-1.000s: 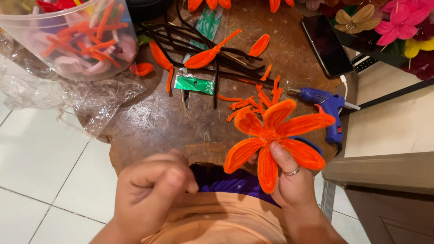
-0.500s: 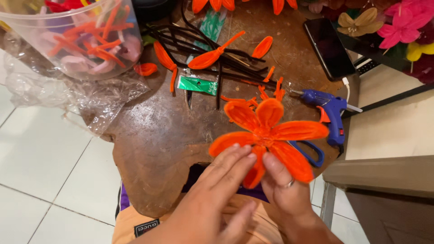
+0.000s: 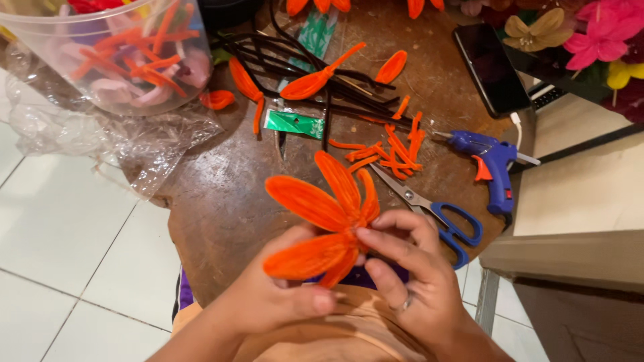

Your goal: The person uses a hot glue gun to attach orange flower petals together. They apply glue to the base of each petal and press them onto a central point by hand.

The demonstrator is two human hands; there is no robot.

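Head view is showing both hands meeting over one orange flower [image 3: 332,221] held just above the near edge of the round brown bench [image 3: 221,201]. Left hand [image 3: 275,298] is cupping the flower from below, fingers curled closed around its base. Right hand [image 3: 409,268], wearing one ring, is pinching the flower's centre with thumb and fingertips closed on it. Five petals are showing on the flower; any more are hidden by the fingers.

One pair of blue-handled scissors [image 3: 436,214] is lying on the bench just beside the right hand. One blue glue gun [image 3: 490,164] is resting near the right edge, and one dark phone [image 3: 490,67] is lying beyond it. A loose pile of short orange strips [image 3: 396,144] is sitting between flower and glue gun, too tangled to count. Black stems [image 3: 302,67] are lying bundled farther back with two finished orange petals [image 3: 315,80] across them. One green packet [image 3: 294,124] is lying nearby. One clear tub [image 3: 107,53] of orange and pink pieces is standing at the far left on crumpled plastic wrap [image 3: 114,141].
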